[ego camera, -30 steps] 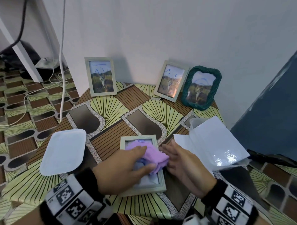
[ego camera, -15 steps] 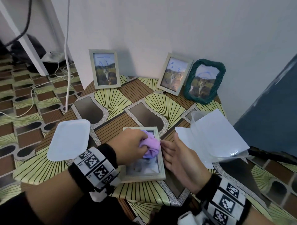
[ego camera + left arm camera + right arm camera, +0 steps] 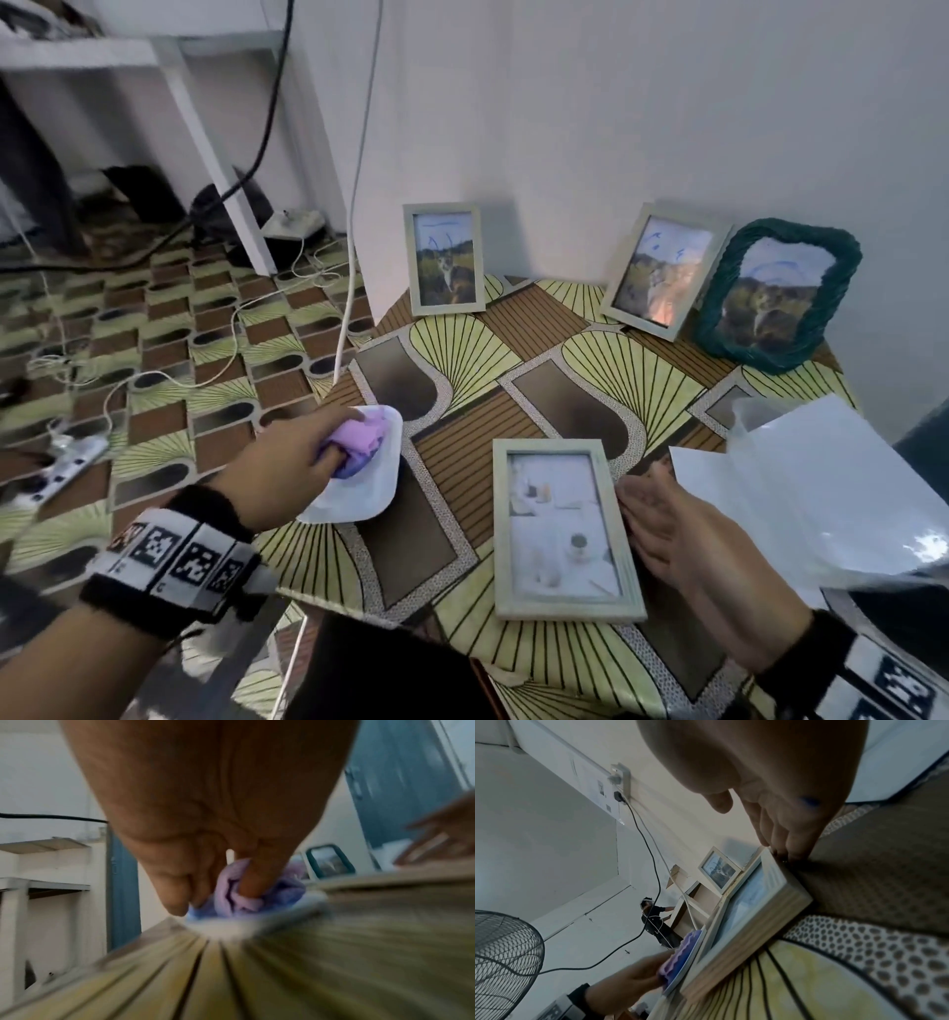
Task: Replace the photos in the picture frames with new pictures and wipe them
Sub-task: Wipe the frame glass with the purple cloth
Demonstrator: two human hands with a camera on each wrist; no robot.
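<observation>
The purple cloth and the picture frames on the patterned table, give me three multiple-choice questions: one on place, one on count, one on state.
1. Where is the crumpled purple cloth?
A. on the white rectangular tray
B. on the flat frame
C. on the floor

2. How many frames lean against the wall?
A. one
B. three
C. five

3. How does the pale wooden frame nearest the person lie?
A. upright
B. face down
C. flat, picture up

Answers: 1 A, the left hand holds it over the tray. 2 B, two pale frames and a green woven one. 3 C, its picture faces up, the right hand touching its edge.
</observation>
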